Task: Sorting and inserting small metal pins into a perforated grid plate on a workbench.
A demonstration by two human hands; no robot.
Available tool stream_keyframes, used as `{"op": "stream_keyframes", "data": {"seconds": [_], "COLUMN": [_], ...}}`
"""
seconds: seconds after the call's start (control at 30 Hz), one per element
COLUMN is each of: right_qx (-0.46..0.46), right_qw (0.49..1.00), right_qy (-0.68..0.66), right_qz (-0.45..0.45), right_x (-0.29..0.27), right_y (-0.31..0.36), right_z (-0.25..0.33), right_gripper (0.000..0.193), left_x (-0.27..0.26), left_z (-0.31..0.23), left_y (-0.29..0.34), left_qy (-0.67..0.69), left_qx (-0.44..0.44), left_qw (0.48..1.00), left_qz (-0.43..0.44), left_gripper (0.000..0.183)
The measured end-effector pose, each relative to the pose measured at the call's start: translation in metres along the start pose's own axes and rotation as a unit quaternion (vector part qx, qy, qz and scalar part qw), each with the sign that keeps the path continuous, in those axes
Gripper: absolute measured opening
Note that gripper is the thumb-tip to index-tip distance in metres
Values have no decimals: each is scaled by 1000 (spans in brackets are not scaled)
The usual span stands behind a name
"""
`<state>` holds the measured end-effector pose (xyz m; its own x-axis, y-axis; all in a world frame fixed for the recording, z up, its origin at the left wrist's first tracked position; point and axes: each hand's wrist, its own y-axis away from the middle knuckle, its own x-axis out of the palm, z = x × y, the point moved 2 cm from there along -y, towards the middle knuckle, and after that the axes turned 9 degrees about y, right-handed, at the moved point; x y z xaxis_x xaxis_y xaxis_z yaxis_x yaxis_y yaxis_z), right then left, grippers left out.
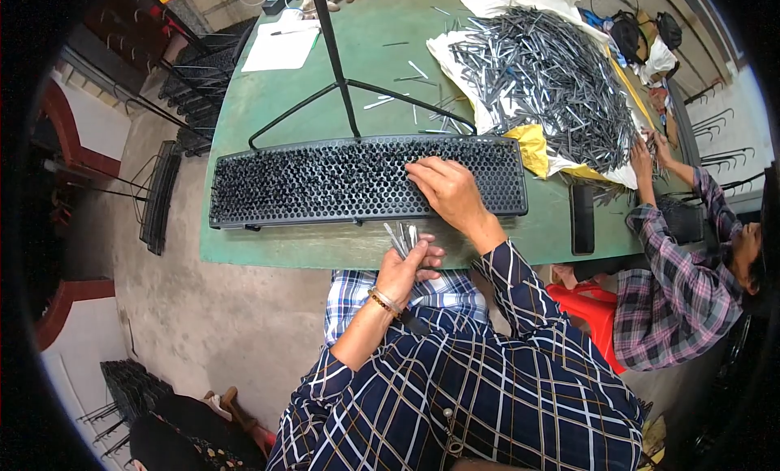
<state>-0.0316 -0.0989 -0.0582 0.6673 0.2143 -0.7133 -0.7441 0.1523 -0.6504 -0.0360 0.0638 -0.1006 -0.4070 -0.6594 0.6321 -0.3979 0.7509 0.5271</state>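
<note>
In front of me a long black rack (494,178) lies on the green table, its top full of small round holes. Dark pieces stand in many of the holes on its left and middle; the right end shows bare holes. My left hand (400,268), below the rack's front edge, is closed around a small bundle of thin grey metal strips (400,237). Over the right-middle of the rack is my right hand (447,191), fingertips pinched together at the holes; anything between them is hidden. A black metal rod frame (341,82) rises from the rack's back.
A big heap of metal strips (552,81) lies on white and yellow sacking at the right. A phone (582,219) rests nearby. At the right, a co-worker's hands (646,158) touch the heap's edge. Loose strips, paper (280,47) and gloves lie farther back; more racks (154,199) stand left.
</note>
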Motion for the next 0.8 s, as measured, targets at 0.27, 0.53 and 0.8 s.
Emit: {"op": "stream_keyframes", "data": {"seconds": [0.27,0.53,0.8], "right_qx": [82,106,59], "right_qw": [994,992,997], "right_qy": [-67,-65,-2], "right_qz": [-14,-31,-46], "right_x": [1,1,3], "right_y": [6,7,13], "right_z": [-4,-6,-4], "right_gripper": [14,13,13], "left_x": [-2,0,2], "left_z": [0,-3,-11], "left_y": [-1,0,-3], "left_qy": [4,1,32], "left_qx": [-2,-2,-12], "left_qw": [1000,1000,999], "left_qz": [-5,-3,25], "left_gripper": [26,27,30]}}
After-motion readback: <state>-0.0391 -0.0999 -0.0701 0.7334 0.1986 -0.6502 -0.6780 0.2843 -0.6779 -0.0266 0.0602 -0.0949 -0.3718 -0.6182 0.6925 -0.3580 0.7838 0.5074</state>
